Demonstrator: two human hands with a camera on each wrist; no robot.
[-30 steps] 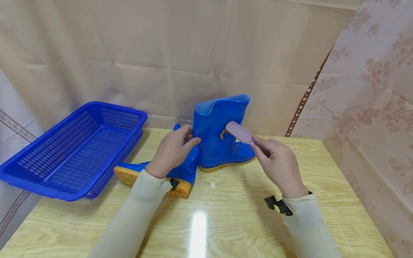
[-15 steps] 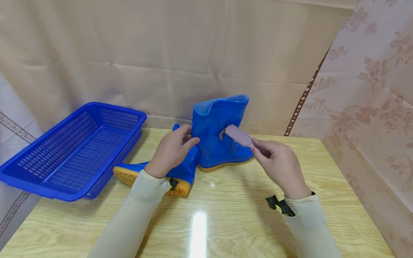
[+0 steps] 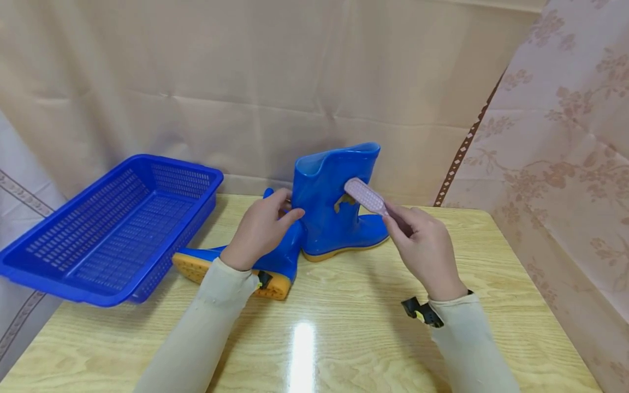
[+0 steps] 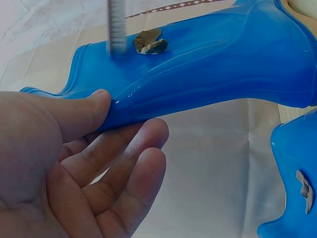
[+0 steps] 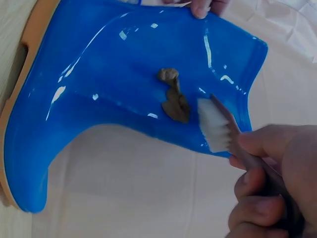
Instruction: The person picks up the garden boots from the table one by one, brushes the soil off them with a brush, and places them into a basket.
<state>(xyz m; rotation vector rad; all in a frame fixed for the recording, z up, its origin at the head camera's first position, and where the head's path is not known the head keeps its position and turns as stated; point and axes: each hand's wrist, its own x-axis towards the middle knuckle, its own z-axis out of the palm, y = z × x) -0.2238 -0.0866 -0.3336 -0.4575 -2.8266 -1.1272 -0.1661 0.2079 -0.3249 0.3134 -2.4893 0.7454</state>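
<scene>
A blue rain boot (image 3: 324,202) with a yellow sole stands upright on the table. My left hand (image 3: 262,229) pinches the back of its shaft, thumb on the near side and index finger behind. My right hand (image 3: 425,245) grips a pink scrubbing brush (image 3: 366,196) by its handle. In the right wrist view the white bristles (image 5: 213,126) face the boot's shaft, above a brown mud-like patch (image 5: 176,101). A second blue boot (image 3: 282,259) lies on its side under my left wrist, partly hidden, with a greyish patch (image 4: 304,191) on it.
At the left stands a blue plastic basket (image 3: 132,234) with perforated walls. The wood-grain table (image 3: 354,338) reaches a beige curtain (image 3: 236,98) behind the boots. A pink floral cloth (image 3: 575,164) hangs at the right.
The brush dips down across the mud-like patch, then rises again above it, so more of the patch shows. My left hand and both boots stay nearly still.
</scene>
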